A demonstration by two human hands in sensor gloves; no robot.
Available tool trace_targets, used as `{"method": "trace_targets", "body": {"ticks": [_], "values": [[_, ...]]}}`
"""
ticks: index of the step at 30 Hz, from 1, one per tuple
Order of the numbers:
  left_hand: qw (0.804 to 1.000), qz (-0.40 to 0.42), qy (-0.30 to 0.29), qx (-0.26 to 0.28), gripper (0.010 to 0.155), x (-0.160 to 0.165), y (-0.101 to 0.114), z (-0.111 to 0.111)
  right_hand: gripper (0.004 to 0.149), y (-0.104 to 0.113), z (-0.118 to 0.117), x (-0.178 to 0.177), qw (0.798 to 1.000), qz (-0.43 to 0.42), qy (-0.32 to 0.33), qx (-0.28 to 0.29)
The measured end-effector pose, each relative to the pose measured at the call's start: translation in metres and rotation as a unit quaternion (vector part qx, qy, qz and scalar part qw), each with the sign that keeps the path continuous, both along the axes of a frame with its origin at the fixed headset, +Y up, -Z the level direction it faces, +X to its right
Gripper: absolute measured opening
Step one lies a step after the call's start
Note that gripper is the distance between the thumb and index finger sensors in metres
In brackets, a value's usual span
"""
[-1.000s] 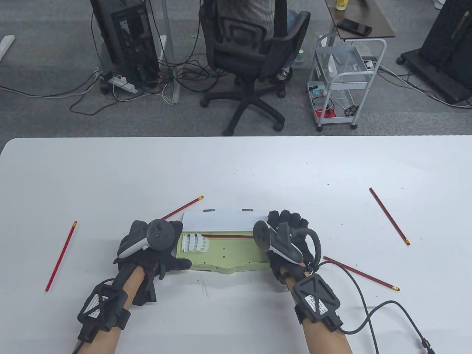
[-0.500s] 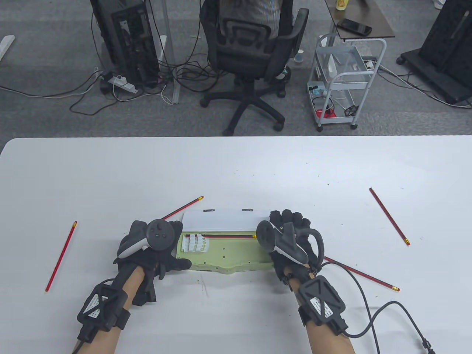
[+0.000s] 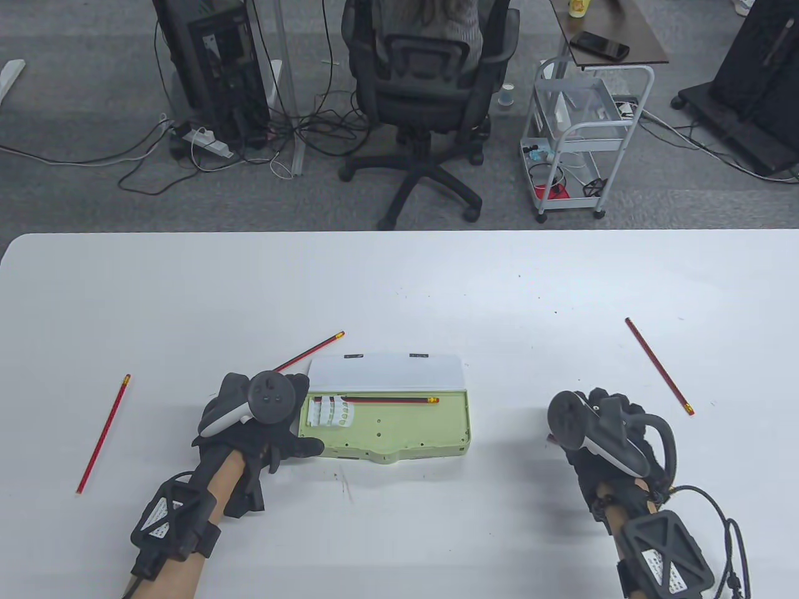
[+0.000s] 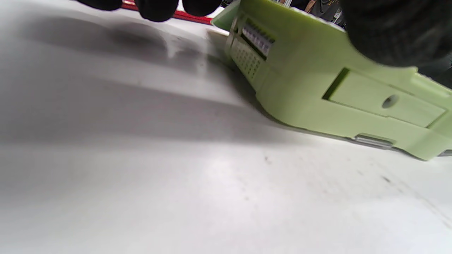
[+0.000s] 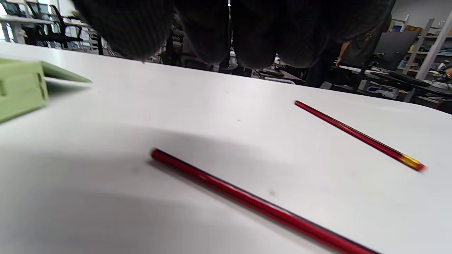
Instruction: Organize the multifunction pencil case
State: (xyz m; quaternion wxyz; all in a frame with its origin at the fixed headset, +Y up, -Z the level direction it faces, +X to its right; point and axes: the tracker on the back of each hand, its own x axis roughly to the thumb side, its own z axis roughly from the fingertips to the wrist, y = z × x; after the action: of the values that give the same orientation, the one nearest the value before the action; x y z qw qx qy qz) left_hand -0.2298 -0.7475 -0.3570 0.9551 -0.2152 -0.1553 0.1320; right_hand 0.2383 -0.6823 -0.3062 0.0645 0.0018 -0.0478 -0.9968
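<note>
L hand (image 3: 262, 418) rests on open green case (image 3: 399, 430) mid-table, R hand (image 3: 599, 437) empty, fingers apart over nearest pencil (image 5: 254, 203) — thin, stiff, light, prob. rolls; pinch mid-shaft.

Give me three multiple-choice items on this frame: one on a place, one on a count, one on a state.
1. Where is the right hand?
A. Inside the case
B. On the lid
C. To the right of the case, apart from it

2. How many pencils lie in the case?
A. One
B. None
C. Three

3. How is the lid?
A. Shut
B. Open, tipped back
C. Taken off, lying apart

Answers:
1 C: the right hand is over bare table, clear of the case.
2 A: a single red pencil lies along the case's far edge.
3 B: the white lid stands back from the green tray, whose inside shows.
</note>
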Motion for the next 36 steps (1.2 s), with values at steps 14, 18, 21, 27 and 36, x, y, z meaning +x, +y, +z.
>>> {"method": "trace_targets", "body": {"ticks": [14,18,21,27,36], "values": [[1.0,0.0,0.001,0.0,0.112,0.0,0.0,0.0,0.053,-0.04,0.014,0.054,0.993,0.087,-0.043,-0.064],[1.0,0.0,0.001,0.0,0.113,0.0,0.0,0.0,0.05,-0.048,0.013,0.057,0.99,0.114,-0.046,-0.066],[1.0,0.0,0.001,-0.001,0.112,0.0,0.0,0.0,0.048,-0.052,0.013,0.056,0.99,0.125,-0.039,-0.055],[1.0,0.001,0.001,-0.001,0.113,0.0,0.0,0.0,0.043,-0.055,0.012,0.05,0.987,0.155,-0.012,-0.03],[1.0,-0.001,0.001,-0.001,0.113,0.0,0.0,0.0,0.041,-0.058,0.009,0.049,0.985,0.168,0.019,-0.021]]}}
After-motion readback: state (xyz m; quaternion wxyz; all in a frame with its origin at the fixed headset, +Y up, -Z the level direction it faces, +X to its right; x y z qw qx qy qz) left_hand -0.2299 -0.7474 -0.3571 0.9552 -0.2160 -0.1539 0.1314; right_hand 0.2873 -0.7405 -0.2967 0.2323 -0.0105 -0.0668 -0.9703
